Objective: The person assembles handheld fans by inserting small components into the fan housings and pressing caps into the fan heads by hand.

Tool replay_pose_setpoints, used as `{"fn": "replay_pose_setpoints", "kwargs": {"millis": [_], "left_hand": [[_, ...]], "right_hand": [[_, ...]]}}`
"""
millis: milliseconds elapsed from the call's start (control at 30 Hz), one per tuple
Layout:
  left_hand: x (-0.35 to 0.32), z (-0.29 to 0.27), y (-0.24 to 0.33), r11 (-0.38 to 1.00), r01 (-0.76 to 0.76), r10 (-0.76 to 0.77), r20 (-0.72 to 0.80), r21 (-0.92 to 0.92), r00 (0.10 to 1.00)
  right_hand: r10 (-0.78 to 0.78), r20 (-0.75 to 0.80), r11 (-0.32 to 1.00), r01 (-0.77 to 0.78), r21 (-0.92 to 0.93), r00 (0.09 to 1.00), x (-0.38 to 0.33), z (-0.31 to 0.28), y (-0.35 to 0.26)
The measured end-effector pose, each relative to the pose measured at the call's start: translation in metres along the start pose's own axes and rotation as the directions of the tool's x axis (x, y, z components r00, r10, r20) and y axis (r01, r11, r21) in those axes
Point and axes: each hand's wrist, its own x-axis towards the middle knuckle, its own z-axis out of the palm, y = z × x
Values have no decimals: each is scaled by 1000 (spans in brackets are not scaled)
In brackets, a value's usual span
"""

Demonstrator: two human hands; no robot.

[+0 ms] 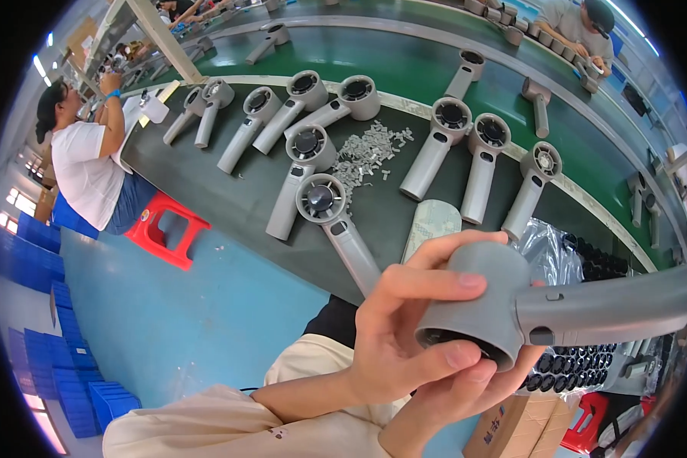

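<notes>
A grey handheld fan [485, 294] is held up close, its round head tipped so one open end faces down toward me and its handle points right. My left hand [397, 328] is closed around the head, fingers over the top and thumb at the lower rim. From below, my right hand [466, 397] grips the same head, with a fingertip at the opening; part of this hand is hidden behind the fan. Just beyond my hands, another fan [324, 200] with dark blades lies on the dark work table [229, 195]. A pale, rounded patterned piece [433, 221] is also nearby.
Several grey fans [450, 122] lie along the table beside a pile of small pale pieces [370, 153]. A green conveyor [404, 57] runs behind. Black round parts [572, 366] sit at right above a cardboard box [519, 427]. A person [91, 160] works at left near a red stool [168, 229].
</notes>
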Motion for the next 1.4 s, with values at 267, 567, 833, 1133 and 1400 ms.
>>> {"fn": "replay_pose_setpoints", "kwargs": {"millis": [267, 567, 833, 1133, 1400], "left_hand": [[-3, 8, 5, 996, -15, 14, 17, 89, 1000], [-4, 15, -2, 985, 33, -60, -156, -170, 986], [-3, -3, 11, 950, 142, -191, -158, -278, 969], [-3, -2, 9, 947, 285, -310, -175, -150, 935], [-6, -1, 4, 921, 347, -374, -153, -175, 915]], "right_hand": [[4, -61, 997, -9, -83, 998, -2, -5, -3], [23, -3, 999, -23, -45, 1000, 2, -5, -3], [-219, 465, 774, 443, -452, 858, 22, -14, -19], [-173, 236, 905, 248, -344, 956, 13, -10, -11], [-104, 265, 868, 218, -447, 959, 19, -8, -16]]}}
